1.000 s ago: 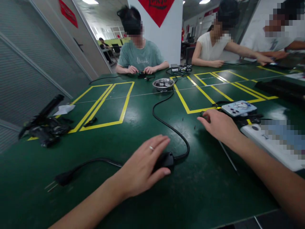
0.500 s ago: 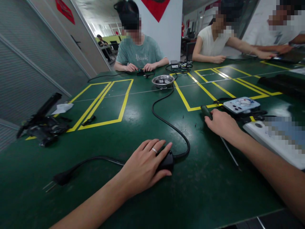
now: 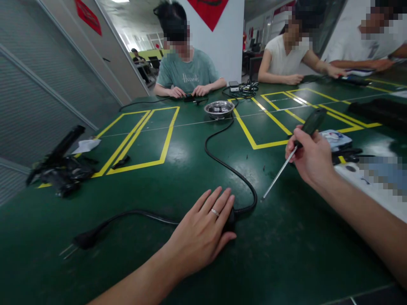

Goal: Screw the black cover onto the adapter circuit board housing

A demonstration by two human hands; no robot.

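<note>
My left hand (image 3: 205, 226) lies over a black power adapter (image 3: 232, 219) on the green table, fingers along its top and thumb on the near side. The hand covers most of the adapter. Its cord (image 3: 229, 166) curves away from one end, and a lead on the other end runs left to a two-pin plug (image 3: 83, 239). In my right hand (image 3: 313, 157) is a screwdriver (image 3: 314, 120) with a dark green handle. It is held above the table, its metal shaft slanting down and left, the tip near the cord.
A metal bowl (image 3: 219, 109) with small parts stands farther back. Black parts (image 3: 65, 171) are heaped at left, with a small black piece (image 3: 121, 162) nearby. A phone (image 3: 336, 140) and a white device (image 3: 375, 190) lie at right. Co-workers sit across the table (image 3: 136, 271).
My right hand has lifted the screwdriver off the table and turned it, so its tip now points down and left towards the cord. My left hand stays on the adapter.
</note>
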